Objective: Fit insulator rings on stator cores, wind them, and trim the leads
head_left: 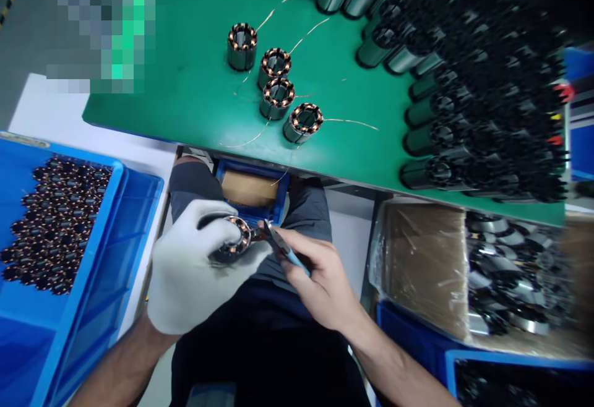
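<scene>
My left hand [195, 271], in a white glove, is closed around a wound motor stator [234, 243] held over my lap. My bare right hand [320, 280] pinches a thin tool with a blue handle [284, 248], and its tip touches the stator's copper windings. Several more wound stators [278, 94] stand in a diagonal row on the green mat [185, 85], each trailing loose copper wire.
A big heap of black unwound stator cores [482, 79] covers the mat's right side. A blue bin [55, 227] of finished stators sits at the left. A cardboard box lined with plastic [427, 265] holds more parts at the right. A small blue tray [250, 187] sits under the table edge.
</scene>
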The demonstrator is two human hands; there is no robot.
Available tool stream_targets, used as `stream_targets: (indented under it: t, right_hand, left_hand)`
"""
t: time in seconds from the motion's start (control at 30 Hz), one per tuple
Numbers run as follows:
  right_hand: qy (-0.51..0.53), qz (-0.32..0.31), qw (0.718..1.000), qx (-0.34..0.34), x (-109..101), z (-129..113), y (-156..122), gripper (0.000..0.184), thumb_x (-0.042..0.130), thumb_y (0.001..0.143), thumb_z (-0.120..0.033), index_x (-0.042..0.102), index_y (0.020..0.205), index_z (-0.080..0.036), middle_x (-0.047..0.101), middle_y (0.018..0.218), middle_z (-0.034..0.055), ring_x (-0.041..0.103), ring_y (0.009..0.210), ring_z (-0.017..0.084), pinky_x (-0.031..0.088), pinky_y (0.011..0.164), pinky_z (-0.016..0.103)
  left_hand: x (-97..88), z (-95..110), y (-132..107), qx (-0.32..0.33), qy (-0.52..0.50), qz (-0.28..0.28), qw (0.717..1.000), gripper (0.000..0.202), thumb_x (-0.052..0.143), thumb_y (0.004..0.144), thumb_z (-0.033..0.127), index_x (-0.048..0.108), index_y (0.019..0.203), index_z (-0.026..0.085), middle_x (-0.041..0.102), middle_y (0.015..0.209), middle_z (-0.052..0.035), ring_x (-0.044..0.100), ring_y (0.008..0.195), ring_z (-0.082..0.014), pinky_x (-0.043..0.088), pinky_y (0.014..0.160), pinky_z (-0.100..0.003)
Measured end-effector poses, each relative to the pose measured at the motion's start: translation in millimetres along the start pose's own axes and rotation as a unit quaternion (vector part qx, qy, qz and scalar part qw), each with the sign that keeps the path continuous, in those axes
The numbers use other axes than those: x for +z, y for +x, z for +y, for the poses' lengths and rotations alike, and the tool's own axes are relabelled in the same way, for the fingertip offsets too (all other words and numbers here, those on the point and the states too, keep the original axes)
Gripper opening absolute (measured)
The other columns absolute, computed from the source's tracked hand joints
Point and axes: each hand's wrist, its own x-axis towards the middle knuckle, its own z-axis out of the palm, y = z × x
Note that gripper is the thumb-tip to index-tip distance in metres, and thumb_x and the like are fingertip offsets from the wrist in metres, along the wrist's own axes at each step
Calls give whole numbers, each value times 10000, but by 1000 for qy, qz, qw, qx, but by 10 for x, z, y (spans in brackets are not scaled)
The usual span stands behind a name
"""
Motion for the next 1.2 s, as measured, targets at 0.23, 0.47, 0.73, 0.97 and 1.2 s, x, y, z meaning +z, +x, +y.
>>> stream_targets:
  t: [0.23,0.47,0.73,0.97,1.2]
  right_hand:
    - [-139,63,986,-73,39,112,21,694,750,966,-130,728,1641,-291,631,966,15,667,871,192,651,813,348]
    - [-237,125,949,-164,99,99,33,727,833,974,-127,708,1653,-358,649,1022,33,654,895,207,625,766,361]
    - [-219,132,953,-163,78,107,30,957,820,961,-63,538,1798,-433,617,1038,23,642,891,202,615,753,349]
    - [-161,102,970,-150,43,153,14,932,813,1013,-50,529,1793,-472,601,1016,1,655,882,169,629,755,299]
    - [-171,115,967,-153,21,166,38,939,825,979,-57,555,1780,-466,619,1026,0,654,879,167,625,755,301]
  left_hand:
    - [99,-77,19,-295,-369,-22,881,84,920,912,315,883,928,242,896,1004,-31,850,962,-208,670,909,-266]
    - [243,128,125,-342,-428,2,836,165,966,769,329,871,832,210,879,878,-33,822,826,-202,663,812,-269]
    - [293,196,159,-296,-425,52,854,139,956,784,152,854,817,239,893,946,24,850,890,-145,660,837,-176]
    - [315,177,133,-304,-410,38,859,138,972,804,211,835,821,219,883,978,-25,845,919,-195,687,862,-249]
    - [391,118,116,-384,-454,58,802,249,978,822,402,790,825,240,797,859,-9,772,810,-195,689,807,-299]
